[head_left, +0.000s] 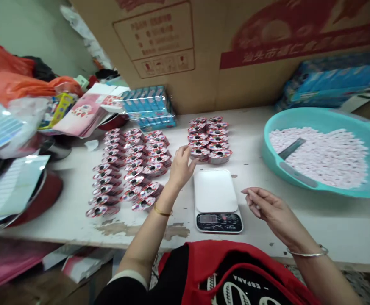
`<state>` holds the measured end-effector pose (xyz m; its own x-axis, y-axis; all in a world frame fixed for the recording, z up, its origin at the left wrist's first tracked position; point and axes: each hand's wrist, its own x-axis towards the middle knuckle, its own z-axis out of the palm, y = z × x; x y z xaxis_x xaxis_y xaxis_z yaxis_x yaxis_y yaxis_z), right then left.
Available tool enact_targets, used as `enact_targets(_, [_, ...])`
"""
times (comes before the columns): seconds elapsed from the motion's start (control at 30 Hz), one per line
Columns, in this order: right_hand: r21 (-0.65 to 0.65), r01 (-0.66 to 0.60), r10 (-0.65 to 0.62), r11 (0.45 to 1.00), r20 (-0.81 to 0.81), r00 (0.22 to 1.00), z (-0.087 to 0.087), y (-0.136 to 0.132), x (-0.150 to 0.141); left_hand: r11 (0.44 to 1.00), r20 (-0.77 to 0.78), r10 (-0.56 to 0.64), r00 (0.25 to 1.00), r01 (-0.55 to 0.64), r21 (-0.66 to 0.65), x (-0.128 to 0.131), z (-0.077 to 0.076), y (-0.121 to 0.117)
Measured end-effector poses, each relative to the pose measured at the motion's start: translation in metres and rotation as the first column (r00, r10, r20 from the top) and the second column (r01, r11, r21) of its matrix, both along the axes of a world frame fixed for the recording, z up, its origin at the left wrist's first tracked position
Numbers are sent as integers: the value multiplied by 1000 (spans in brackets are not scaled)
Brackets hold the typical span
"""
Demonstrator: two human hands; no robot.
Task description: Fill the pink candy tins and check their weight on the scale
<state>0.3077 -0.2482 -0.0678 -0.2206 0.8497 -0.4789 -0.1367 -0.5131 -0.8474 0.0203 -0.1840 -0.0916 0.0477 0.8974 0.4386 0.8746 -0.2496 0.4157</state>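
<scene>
My left hand [181, 167] reaches to the left front corner of a block of small oval cups [219, 156] with red-patterned lids. Its thumb and fingers are apart, at the edge of the nearest cup [199, 153]; whether they touch it I cannot tell. My right hand [264, 203] hovers to the right of a white digital scale [215, 190], fingers pinched together. A small pale piece [258, 207] shows between the fingertips. The scale's platform is bare, and its display cannot be read. Further right, a turquoise basin [269, 159] holds many small pale pink pieces [327, 156].
More cups [135, 163] stand in rows on the left of the white table [178, 214]. A flat grey scoop [292, 148] lies in the basin. Blue wrapped packs [151, 106] stand before a large carton [210, 38]. Red pots [46, 195], papers and bags crowd the far left.
</scene>
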Motion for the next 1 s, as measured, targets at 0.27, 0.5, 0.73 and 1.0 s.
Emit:
enact_targets(0.27, [-236,-13,-35,972,-197,980,-8,1,-6,969,-248,222,943,-242,-51,-83,21,-175])
enact_targets(0.5, [-270,-28,-54,963,-291,955,-8,-1,-25,944,-403,281,871,-326,-46,-83,-5,-199])
enact_targets(0.73, [-208,-15,-36,978,-240,970,-12,-8,-8,997,-13,-79,997,78,-28,1,20,-113])
enact_targets(1.0, [-123,14,-32,992,-149,988,-7,-13,13,956,71,-274,959,280,-88,55,-1,-60])
